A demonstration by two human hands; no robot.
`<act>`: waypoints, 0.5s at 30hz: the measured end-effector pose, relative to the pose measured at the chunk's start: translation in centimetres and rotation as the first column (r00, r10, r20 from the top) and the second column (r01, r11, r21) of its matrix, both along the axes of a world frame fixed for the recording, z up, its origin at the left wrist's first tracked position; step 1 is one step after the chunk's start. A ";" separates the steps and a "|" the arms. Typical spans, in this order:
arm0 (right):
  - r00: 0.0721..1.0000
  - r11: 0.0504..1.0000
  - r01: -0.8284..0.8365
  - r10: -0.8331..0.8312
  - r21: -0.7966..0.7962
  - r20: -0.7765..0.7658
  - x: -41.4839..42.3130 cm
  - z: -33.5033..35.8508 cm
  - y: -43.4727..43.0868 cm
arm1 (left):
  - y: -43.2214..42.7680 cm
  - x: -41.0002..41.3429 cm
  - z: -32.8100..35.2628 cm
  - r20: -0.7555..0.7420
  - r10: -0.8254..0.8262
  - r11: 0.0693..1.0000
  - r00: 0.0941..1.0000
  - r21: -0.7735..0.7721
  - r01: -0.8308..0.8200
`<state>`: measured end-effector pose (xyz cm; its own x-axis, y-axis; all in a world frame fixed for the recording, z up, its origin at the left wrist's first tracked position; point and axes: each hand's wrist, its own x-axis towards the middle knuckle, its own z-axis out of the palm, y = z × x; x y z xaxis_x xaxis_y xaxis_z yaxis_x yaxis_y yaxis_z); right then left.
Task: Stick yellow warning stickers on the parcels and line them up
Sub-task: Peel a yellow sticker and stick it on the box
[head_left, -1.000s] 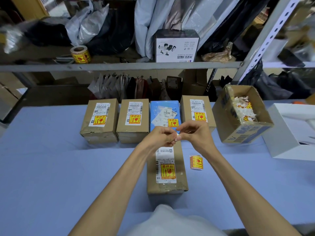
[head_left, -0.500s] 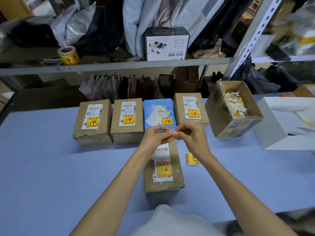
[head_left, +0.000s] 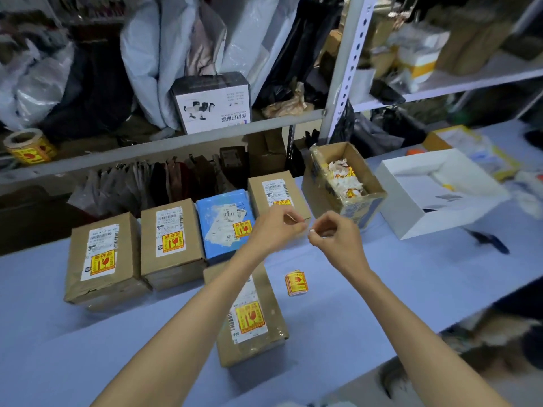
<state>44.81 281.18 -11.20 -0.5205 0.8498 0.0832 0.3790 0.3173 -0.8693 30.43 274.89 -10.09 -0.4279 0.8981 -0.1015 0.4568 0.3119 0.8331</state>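
Left hand (head_left: 276, 227): raised over the right end of the row, fingers curled, thumb against forefinger; gripping anything or not, cannot tell.

Right hand (head_left: 335, 235): just beside the left, apart from it, pinching a small white scrap (head_left: 312, 230) between thumb and forefinger.

Fifth parcel (head_left: 249, 342): brown, flat on the blue table (head_left: 396, 289), in front of the row and out of line, partly under the left forearm. Yellow warning sticker (head_left: 249, 317) already on its top face. Long axis roughly front to back, far end swung a little left, near end a little right. Sticker toward the near end, like the stickers on the row.

Row of four parcels (head_left: 170, 242): side by side, each stickered, the rightmost near the open carton (head_left: 320, 186) of peeled backing scraps.

Loose stickers (head_left: 296, 283): small stack on the table, just right of the fifth parcel.

Hazards, judged from this layout only:
Scrap let go short of the carton, landing on the table or on a parcel top.
Fifth parcel pushed to the right end of the row, where room looks tight — carton nudged, or the last parcel shoved askew.
Loose stack swept aside by the parcel or a forearm on the way.
Present skew carried into the row — a crooked line unless squared first.
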 end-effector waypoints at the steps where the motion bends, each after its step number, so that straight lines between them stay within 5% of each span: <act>1: 1.000 1.000 0.016 -0.016 -0.009 0.013 0.4 0.2 0.8 | 1.2 0.0 0.4 -0.116 -0.065 0.998 0.991 -0.030 0.062; 7: 0.992 0.992 0.093 -0.100 0.084 0.080 1.7 1.8 7.0 | 8.4 -0.4 1.9 -0.377 -0.237 0.969 0.895 -0.157 0.190; 15: 0.955 0.977 0.142 -0.177 0.157 0.238 1.0 1.1 15.5 | 15.3 -0.4 0.6 -0.391 -0.278 0.950 0.877 -0.249 0.190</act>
<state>45.78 296.67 -10.07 -0.3980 0.9130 0.0892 0.6334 0.3438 -0.6933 30.02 290.22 -9.48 -0.2494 0.9574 -0.1457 0.8273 0.2888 0.4818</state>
